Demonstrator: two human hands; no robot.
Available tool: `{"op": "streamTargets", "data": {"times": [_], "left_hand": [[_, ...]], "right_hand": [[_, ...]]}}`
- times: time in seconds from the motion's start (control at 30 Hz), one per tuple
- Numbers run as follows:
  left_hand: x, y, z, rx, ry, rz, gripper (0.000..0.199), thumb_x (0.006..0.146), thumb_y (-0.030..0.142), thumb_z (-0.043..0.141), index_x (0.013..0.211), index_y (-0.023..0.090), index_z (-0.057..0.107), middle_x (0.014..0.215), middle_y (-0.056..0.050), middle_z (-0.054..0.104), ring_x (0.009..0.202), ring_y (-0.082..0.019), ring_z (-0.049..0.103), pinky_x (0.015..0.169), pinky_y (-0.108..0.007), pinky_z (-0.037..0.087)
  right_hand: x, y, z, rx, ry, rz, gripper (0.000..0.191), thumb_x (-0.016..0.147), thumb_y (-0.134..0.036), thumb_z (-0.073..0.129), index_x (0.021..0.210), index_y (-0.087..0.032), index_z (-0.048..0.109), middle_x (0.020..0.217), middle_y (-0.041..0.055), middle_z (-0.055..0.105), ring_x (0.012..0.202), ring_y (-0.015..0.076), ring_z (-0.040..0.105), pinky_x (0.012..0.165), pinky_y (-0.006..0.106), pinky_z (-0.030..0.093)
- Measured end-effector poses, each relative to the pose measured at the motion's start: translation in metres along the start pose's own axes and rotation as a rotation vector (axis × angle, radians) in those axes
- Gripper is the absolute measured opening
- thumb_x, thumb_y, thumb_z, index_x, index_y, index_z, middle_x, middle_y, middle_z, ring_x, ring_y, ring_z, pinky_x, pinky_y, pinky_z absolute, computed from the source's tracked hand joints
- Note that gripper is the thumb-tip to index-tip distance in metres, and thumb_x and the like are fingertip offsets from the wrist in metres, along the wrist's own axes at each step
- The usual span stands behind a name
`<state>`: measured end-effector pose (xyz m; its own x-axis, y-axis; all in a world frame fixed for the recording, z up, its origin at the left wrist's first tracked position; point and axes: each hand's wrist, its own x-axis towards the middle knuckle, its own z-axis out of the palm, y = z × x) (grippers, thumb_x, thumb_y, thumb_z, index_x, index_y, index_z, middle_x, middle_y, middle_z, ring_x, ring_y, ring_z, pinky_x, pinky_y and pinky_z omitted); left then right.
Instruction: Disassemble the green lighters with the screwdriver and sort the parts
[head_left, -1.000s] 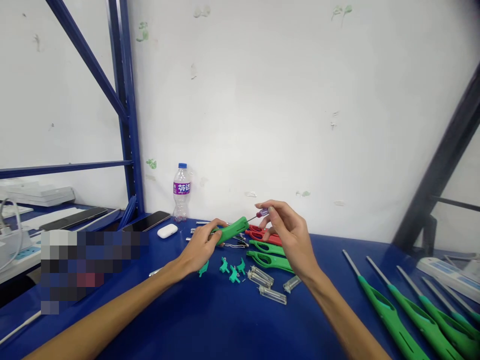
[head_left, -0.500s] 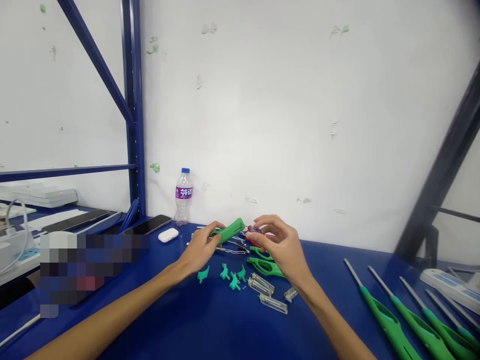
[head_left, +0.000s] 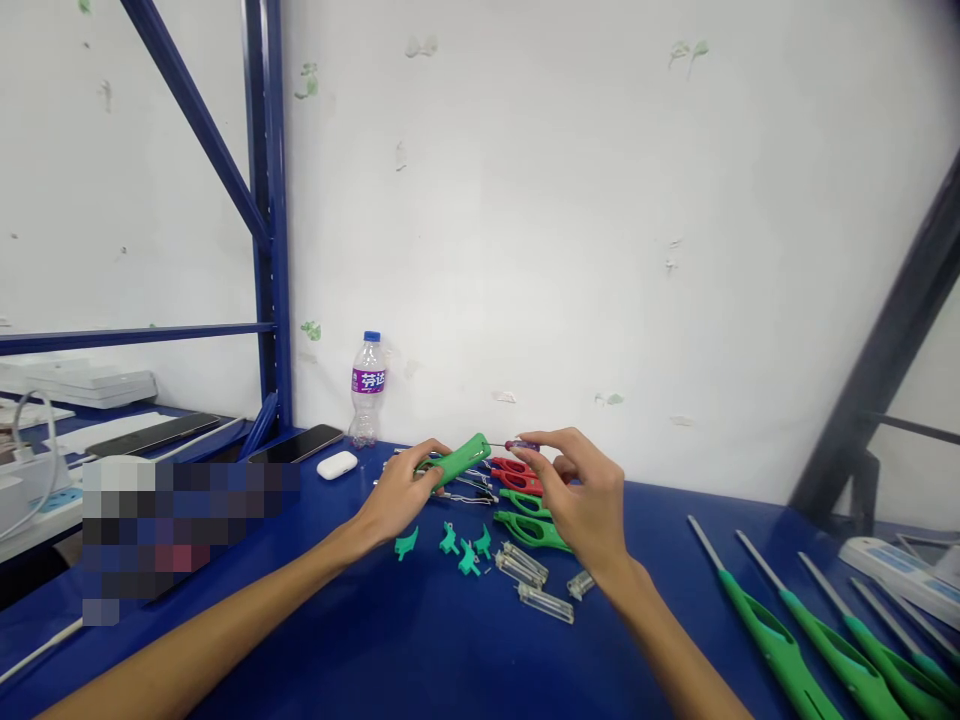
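Note:
My left hand (head_left: 405, 492) is closed around a green plastic handle piece (head_left: 466, 458), tilted up to the right. In my right hand (head_left: 581, 485) is a small screwdriver (head_left: 523, 446) with a dark red-purple handle, pinched between thumb and finger. Its thin shaft points left, with its tip at the right end of the green piece. Below the hands lie several teal trigger parts (head_left: 469, 558) and several clear plastic tubes (head_left: 546, 603). Red handle pieces (head_left: 517, 475) and green handle pieces (head_left: 531, 532) rest behind, beside metal rods with wires (head_left: 469, 495).
Several green lighters with long metal tubes (head_left: 780, 635) lie at the right, near a white power strip (head_left: 904, 575). A bottle (head_left: 367, 390), white case (head_left: 337, 465) and phone (head_left: 300, 446) stand or lie back left. A blue rack post (head_left: 274, 220) rises there.
My right hand has moved slightly right and turned, and more of the screwdriver now shows. The green piece in my left hand has barely moved.

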<state>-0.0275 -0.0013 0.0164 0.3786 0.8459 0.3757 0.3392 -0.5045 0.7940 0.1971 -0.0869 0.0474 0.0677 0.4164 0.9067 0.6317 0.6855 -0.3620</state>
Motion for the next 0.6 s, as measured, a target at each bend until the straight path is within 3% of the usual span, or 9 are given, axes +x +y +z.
{"op": "streamTargets", "data": {"times": [0.13, 0.33, 0.47, 0.6], "left_hand": [[0.0, 0.002, 0.0, -0.02, -0.01, -0.011, 0.033, 0.105, 0.045, 0.062, 0.117, 0.015, 0.066, 0.091, -0.001, 0.068, 0.074, -0.014, 0.066, 0.069, -0.031, 0.058], [-0.001, 0.005, 0.0, -0.02, -0.015, -0.01, 0.034, 0.105, 0.046, 0.063, 0.116, 0.015, 0.066, 0.093, -0.002, 0.069, 0.074, -0.014, 0.067, 0.069, -0.031, 0.058], [-0.003, 0.005, 0.002, 0.018, -0.023, 0.002, 0.033, 0.105, 0.045, 0.063, 0.117, 0.015, 0.067, 0.089, -0.001, 0.068, 0.072, -0.014, 0.066, 0.069, -0.031, 0.058], [-0.004, 0.005, 0.003, 0.072, -0.014, 0.03, 0.032, 0.106, 0.045, 0.061, 0.116, 0.015, 0.067, 0.085, 0.0, 0.067, 0.07, -0.014, 0.065, 0.069, -0.031, 0.058]], "right_hand": [[0.002, 0.002, -0.005, 0.041, -0.009, 0.026, 0.01, 0.101, -0.031, 0.07, 0.1, -0.028, 0.079, 0.094, 0.002, 0.077, 0.046, 0.0095, 0.048, 0.046, 0.03, 0.04], [0.004, -0.001, -0.005, 0.206, -0.099, 0.129, 0.019, 0.105, -0.033, 0.062, 0.111, -0.031, 0.08, 0.106, 0.002, 0.077, 0.045, 0.007, 0.053, 0.046, 0.028, 0.046], [0.008, -0.008, -0.006, 0.332, -0.15, 0.244, 0.026, 0.108, -0.041, 0.057, 0.117, -0.027, 0.077, 0.102, 0.0053, 0.076, 0.069, 0.0146, 0.07, 0.058, 0.027, 0.058], [0.012, -0.011, -0.005, 0.426, -0.114, 0.289, 0.025, 0.101, -0.046, 0.067, 0.11, -0.025, 0.078, 0.11, 0.0069, 0.072, 0.08, 0.0163, 0.07, 0.07, 0.031, 0.063]]}}
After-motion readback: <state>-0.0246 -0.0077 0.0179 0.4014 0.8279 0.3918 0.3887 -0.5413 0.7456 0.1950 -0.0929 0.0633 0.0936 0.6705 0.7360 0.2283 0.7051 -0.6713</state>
